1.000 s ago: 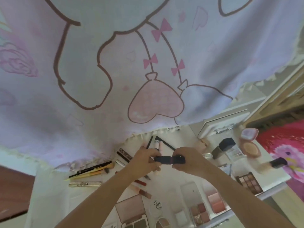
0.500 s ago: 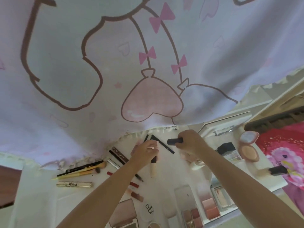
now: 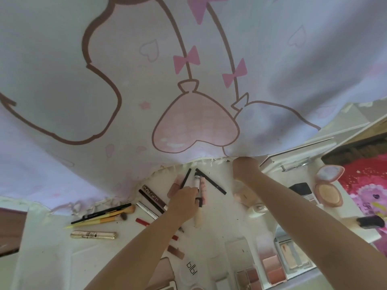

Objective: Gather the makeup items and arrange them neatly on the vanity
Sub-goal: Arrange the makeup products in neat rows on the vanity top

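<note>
On the vanity (image 3: 52,254):
Hands: two, apart.
Left hand (image 3: 184,203): grips a beige tube (image 3: 199,216).
Right hand (image 3: 246,167): far, at curtain (image 3: 188,80) hem; grip unclear.
Open compacts (image 3: 328,185): one, right.
Brushes (image 3: 109,216): two, left.

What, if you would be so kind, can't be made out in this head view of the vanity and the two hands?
- Right hand: seen from the back at the curtain hem; its fingers and any grip are hidden.
- Left hand: it covers the upper end of the cream tube, so the grip is unclear.
- Palettes along the bottom edge: cut off by the frame.
- Gold tube: print too small to read.
</note>
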Available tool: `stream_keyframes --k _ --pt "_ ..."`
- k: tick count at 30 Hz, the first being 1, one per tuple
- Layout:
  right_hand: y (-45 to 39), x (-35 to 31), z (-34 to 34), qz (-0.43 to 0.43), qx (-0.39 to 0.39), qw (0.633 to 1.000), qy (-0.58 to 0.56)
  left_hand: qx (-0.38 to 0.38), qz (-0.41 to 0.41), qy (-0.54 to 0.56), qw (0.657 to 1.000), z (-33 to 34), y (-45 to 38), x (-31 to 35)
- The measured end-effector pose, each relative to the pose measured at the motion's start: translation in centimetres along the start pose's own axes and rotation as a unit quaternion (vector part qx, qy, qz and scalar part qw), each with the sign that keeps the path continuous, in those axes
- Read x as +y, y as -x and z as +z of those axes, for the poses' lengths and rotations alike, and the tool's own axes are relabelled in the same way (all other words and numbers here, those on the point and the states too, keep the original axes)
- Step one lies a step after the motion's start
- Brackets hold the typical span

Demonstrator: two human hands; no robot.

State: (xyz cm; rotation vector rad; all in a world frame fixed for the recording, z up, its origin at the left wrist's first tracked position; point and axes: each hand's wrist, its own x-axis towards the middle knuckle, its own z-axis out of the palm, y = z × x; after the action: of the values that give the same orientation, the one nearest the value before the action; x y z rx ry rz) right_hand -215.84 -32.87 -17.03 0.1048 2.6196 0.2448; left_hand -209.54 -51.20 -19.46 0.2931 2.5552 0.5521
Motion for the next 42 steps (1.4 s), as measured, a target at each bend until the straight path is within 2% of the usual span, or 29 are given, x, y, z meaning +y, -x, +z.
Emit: stream_keyframes --k 9,13,16,18,25,29,31,35,39,42 --pt "0.5 -0.2 -0.8 -0.033 0.021 0.999 0.014 0.029 -0.001 -0.013 1.000 -0.2 -0.2 -1.4" --pt "2.4 -1.2 -0.5 -0.051 0.108 0.993 0.016 0.019 0.009 -0.005 1.000 -0.4 0.2 -2.1" --pt "4.2 -2.5 0.7 -0.122 0.143 0.982 -0.001 0.018 -0.005 0.002 1.000 -0.7 0.9 -2.6" --pt "4.8 -3.5 1.7 -0.138 0.122 0.982 -0.050 0.023 -0.013 0.007 1.000 -0.9 1.4 -3.0" --pt "3.4 -5.1 5.3 -0.035 0.020 0.991 -0.130 0.045 -0.015 0.034 0.998 -0.7 4.0 -4.1" --pt "3.8 -5.1 4.4 -0.011 0.001 0.984 -0.179 0.071 0.001 0.043 0.997 -0.9 5.3 -4.6" --pt "4.5 -4.8 3.5 -0.013 0.017 0.983 -0.184 0.086 0.007 0.048 0.995 -1.4 5.6 -4.5" --pt "7.5 -3.7 1.1 -0.068 0.086 0.964 -0.243 0.121 0.034 0.022 0.992 -2.6 5.7 -3.6" --pt "10.8 -3.0 -1.7 -0.185 0.102 0.919 -0.333 0.217 0.085 -0.020 0.972 -4.7 6.1 -2.0" --pt "13.2 -3.0 -4.5 -0.246 0.102 0.886 -0.379 0.204 0.118 -0.015 0.972 -7.0 6.9 -0.8"
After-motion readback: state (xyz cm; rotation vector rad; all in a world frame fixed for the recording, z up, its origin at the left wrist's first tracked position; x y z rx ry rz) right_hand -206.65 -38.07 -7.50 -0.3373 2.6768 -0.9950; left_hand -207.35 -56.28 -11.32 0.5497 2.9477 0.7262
